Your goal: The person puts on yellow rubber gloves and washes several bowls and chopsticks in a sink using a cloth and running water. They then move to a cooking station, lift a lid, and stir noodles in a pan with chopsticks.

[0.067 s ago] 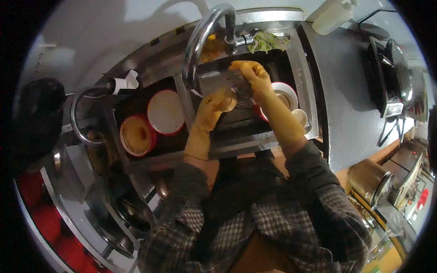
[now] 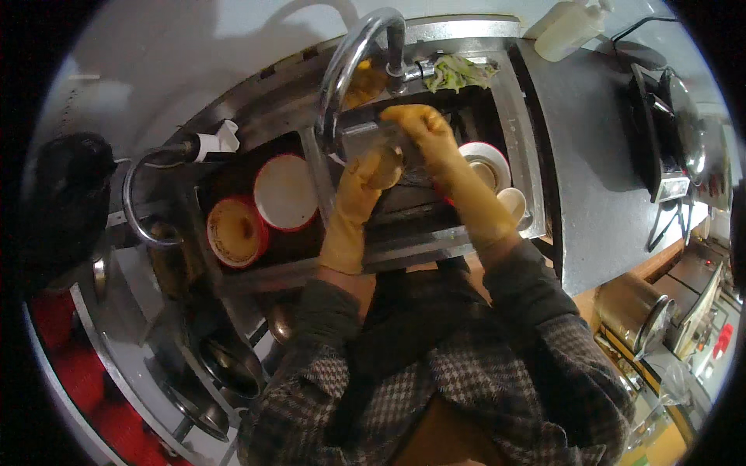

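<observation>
R hand (image 2: 427,130) edged left since earlier frame; I count 2 gloved hands over sink (image 2: 423,244). L hand (image 2: 359,186) curls fingers round 1 small round dish (image 2: 391,168); R fingers bent, grip blurred, can't tell. 2 red-rimmed bowls (image 2: 286,192); 1 white bowl (image 2: 498,158) part-hidden by R glove (image 2: 475,196)

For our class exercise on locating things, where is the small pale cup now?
In the head view, the small pale cup sits at the right of the right-hand basin, on the person's side of the white bowl.

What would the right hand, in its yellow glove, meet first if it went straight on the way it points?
Probably the curved chrome faucet, ahead of the right hand, though their relative heights are unclear.
</observation>
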Demonstrator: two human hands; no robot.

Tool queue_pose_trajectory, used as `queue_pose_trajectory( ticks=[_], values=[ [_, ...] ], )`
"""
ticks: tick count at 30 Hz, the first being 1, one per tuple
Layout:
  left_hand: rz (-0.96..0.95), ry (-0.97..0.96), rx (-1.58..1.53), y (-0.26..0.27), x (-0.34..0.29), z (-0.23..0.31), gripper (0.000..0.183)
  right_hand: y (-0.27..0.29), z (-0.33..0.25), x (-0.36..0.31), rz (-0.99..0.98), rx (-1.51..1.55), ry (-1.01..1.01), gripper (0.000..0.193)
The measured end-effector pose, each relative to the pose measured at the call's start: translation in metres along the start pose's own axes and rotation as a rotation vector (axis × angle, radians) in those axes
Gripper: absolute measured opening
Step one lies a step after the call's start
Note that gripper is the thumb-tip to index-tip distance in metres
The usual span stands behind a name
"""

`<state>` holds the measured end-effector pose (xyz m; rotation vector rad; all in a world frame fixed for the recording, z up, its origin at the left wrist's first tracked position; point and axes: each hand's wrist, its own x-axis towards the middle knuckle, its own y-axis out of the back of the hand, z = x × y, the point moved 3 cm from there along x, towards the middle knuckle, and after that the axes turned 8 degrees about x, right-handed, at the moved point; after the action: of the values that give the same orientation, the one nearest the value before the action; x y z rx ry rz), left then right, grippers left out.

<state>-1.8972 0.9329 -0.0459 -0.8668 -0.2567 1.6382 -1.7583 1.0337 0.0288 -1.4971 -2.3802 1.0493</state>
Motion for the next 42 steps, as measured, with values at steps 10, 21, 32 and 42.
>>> queue_pose_trajectory(
  ticks=[10,21,32,42],
  values=[
    [0.283,-0.050,-0.338,-0.015,0.001,0.030,0.037,-0.077,0.044,-0.005,-0.386,-0.825,0.997,0.025],
    [0.278,-0.237,-0.095,-0.034,-0.015,0.031,0.051,-0.029,0.013,0.040,0.264,-0.856,0.004,0.062],
    [0.129,-0.034,-0.349,0.002,0.015,0.007,0.059,-0.054,0.044,-0.012,0.111,-0.961,0.035,0.049],
    [-0.084,0.001,-0.497,-0.032,-0.008,0.039,0.065,-0.063,0.104,-0.004,0.334,-1.516,0.324,0.034]
  ],
)
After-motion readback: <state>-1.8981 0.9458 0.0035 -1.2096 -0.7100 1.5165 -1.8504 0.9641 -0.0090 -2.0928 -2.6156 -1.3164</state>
